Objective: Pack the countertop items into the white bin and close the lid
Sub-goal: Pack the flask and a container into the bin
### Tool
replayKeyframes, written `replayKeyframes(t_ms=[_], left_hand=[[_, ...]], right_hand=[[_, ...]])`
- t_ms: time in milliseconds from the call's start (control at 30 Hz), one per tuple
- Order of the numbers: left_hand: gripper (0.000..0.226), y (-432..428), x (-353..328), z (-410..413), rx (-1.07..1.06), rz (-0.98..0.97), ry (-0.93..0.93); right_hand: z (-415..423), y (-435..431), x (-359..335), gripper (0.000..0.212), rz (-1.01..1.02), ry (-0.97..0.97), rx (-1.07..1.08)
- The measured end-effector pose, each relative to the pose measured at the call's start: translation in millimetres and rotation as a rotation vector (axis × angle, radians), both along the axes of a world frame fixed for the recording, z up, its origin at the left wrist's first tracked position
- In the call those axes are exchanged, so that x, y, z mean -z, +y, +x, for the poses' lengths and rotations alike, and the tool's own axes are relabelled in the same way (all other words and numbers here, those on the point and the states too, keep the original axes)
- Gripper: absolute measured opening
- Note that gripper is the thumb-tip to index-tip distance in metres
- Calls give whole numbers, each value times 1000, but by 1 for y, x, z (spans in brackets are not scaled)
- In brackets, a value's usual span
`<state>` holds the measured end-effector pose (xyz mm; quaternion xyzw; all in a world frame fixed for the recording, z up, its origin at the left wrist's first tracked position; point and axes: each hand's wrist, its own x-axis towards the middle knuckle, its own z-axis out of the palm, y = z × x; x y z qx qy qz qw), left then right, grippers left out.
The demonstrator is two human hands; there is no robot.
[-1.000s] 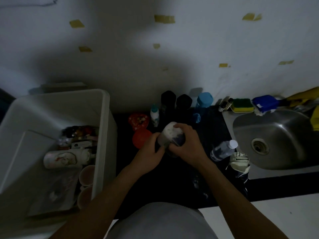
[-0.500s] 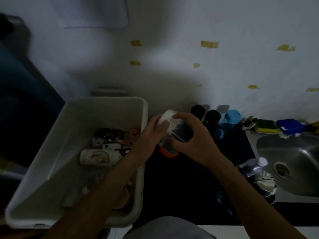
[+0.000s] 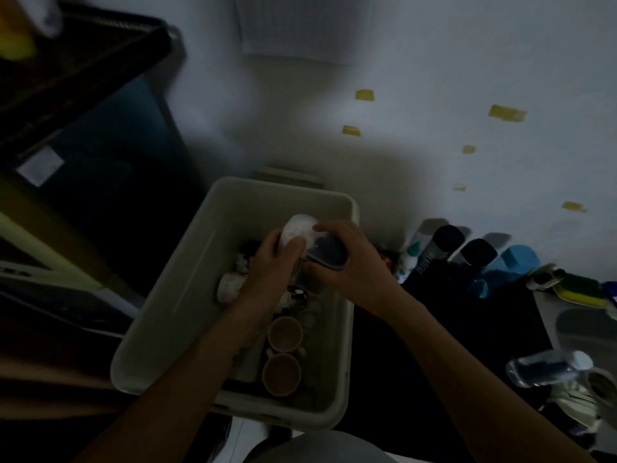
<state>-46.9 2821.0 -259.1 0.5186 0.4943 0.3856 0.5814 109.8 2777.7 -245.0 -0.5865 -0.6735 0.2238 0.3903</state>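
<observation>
The jar [image 3: 329, 252], a clear container with dark contents and a white cap, is held in the air above the white bin [image 3: 187, 262], over the far right part of its opening. Its long axis is tilted: the capped end points up and away to the left, and the dark body slopes down toward the right and the person.

Both hands grip it. The left hand [image 3: 272, 265] wraps the capped end with its thumb across the side, and the right hand [image 3: 354, 269] curls over the dark body from the bench side. The two are about equally near, one at each end of the axis.

The bin lies straight below the hands, so the coming move looks like a descent more than a reach. Directly underneath are things already packed:
- a pale mug [image 3: 230, 285] on its side
- two brown cups [image 3: 285, 334], mouths up, toward the near wall
- some small dark pieces too dim to name

The jar probably has to go down lying flat or shift left to find room.

The bin is open. A pale edge [image 3: 287, 173] behind its far rim may be the lid, but that is not certain.

To the right, the dark bench [image 3: 434, 312] carries black-capped bottles [image 3: 447, 238], a blue container [image 3: 517, 262], a sponge [image 3: 581, 289] and a clear plastic bottle [image 3: 547, 369] on its side.
</observation>
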Motion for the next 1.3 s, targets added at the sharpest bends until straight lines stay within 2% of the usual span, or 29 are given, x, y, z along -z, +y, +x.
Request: replayKeyframes(t_ms=[100,200,267,333,467,567,733,833,1033,1233,1300], left_hand=[[30,9,6,-16,-61,-54,13],[48,20,12,-29,-96,-112,13],[43,28,17,-36,-100,-146,1],[41,38,23,-44,-79,-183,53],[67,64,42,-53,-51,-290,179],[83,83,58,-54,15,-319,227],[84,116,87,-52,56,-336,248],[57,125,93,-53,38,-306,224],[43,144,113,-60,43,-251,362],[51,144,126,-65,-30,-227,456],[53,144,133,-66,-57,-244,462]], right_hand=[[-17,8,7,62,-117,92,23],[-32,14,14,82,-277,276,28],[-42,20,20,93,-384,396,35],[-52,27,31,95,-471,468,72],[-72,50,60,83,-541,683,179],[-82,67,81,79,-570,706,236],[-93,103,111,75,-546,705,340],[-92,123,120,71,-580,611,356],[-89,153,146,46,-610,507,321],[-100,178,162,62,-670,474,332],[-103,181,167,60,-676,457,301]])
